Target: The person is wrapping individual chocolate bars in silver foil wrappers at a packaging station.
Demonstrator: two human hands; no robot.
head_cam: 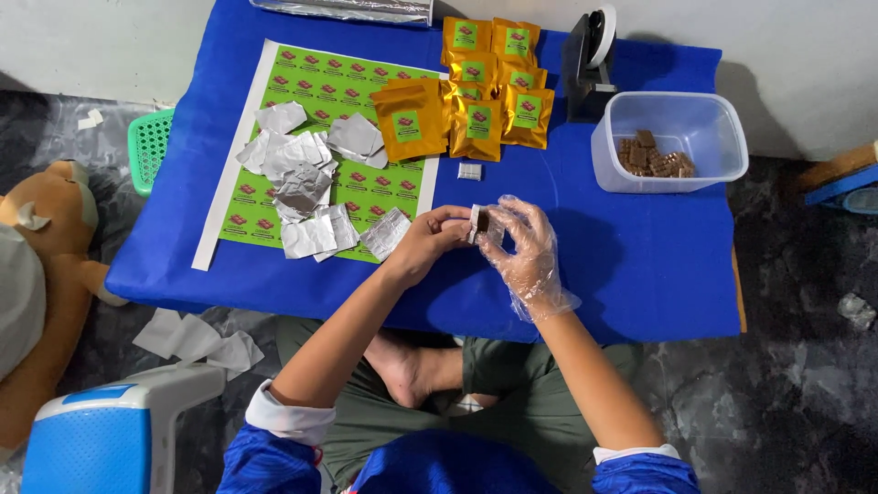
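Home floor: teddy bear (41, 265), low table (640, 274)

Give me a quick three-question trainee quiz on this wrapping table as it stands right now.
1. True or false: the right hand wears a clear plastic glove.
2. Which container holds the unwrapped brown pieces? A) green basket B) clear plastic tub C) gold pouch
3. Fill in: the cut foil squares lie on a green ____ sheet.

Key:
1. True; the left hand is bare, and both hands pinch one small chocolate piece half-covered in foil.
2. B, the clear plastic tub at the table's right.
3. Label: the label sheet, beside the gold pouches.
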